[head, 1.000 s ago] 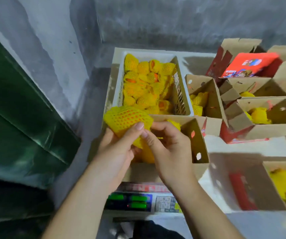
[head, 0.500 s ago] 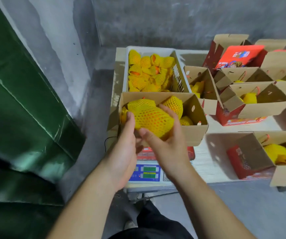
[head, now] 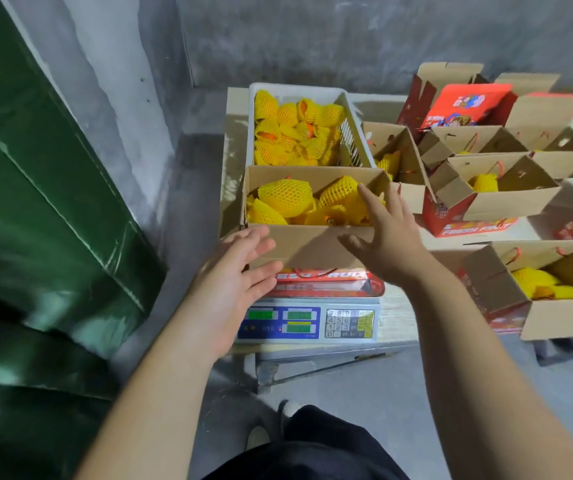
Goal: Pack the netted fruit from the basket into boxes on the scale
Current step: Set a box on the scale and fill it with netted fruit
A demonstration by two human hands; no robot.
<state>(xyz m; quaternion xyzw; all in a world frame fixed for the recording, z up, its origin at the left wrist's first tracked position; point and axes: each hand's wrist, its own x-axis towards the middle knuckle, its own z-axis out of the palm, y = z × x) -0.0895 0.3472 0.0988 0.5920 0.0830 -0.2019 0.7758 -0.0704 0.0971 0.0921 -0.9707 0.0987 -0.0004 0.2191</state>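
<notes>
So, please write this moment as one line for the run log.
hands: left open, right open | box on scale | netted fruit inside | basket behind

Soft, dim light is falling from above, glaring on the green sheet [head: 46, 188] at left. Motion blur is smearing both hands and the frame's lower left; wide-angle distortion is bending the edges.
</notes>
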